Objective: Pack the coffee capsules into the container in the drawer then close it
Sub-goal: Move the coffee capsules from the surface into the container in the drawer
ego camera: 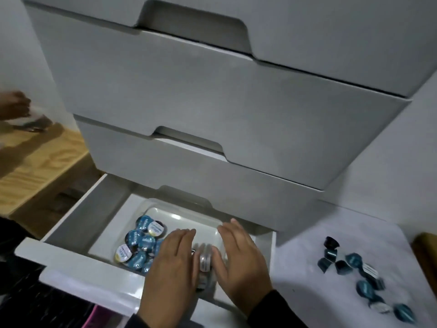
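The bottom drawer (78,278) of a white cabinet stands pulled out. Inside it sits a white container (186,218) with several blue and white coffee capsules (142,245) piled at its left side. My left hand (172,263) and my right hand (241,259) reach into the container, fingers straight and palms facing each other. A short row of capsules (204,262) is pressed between the two palms, low in the container's near right part. More capsules lie loose (354,266) on the white surface right of the drawer.
Two closed white drawers (212,95) overhang the open one. A wooden surface (35,166) lies at the left, where another person's hand (14,107) is blurred. A brown object (425,252) shows at the right edge.
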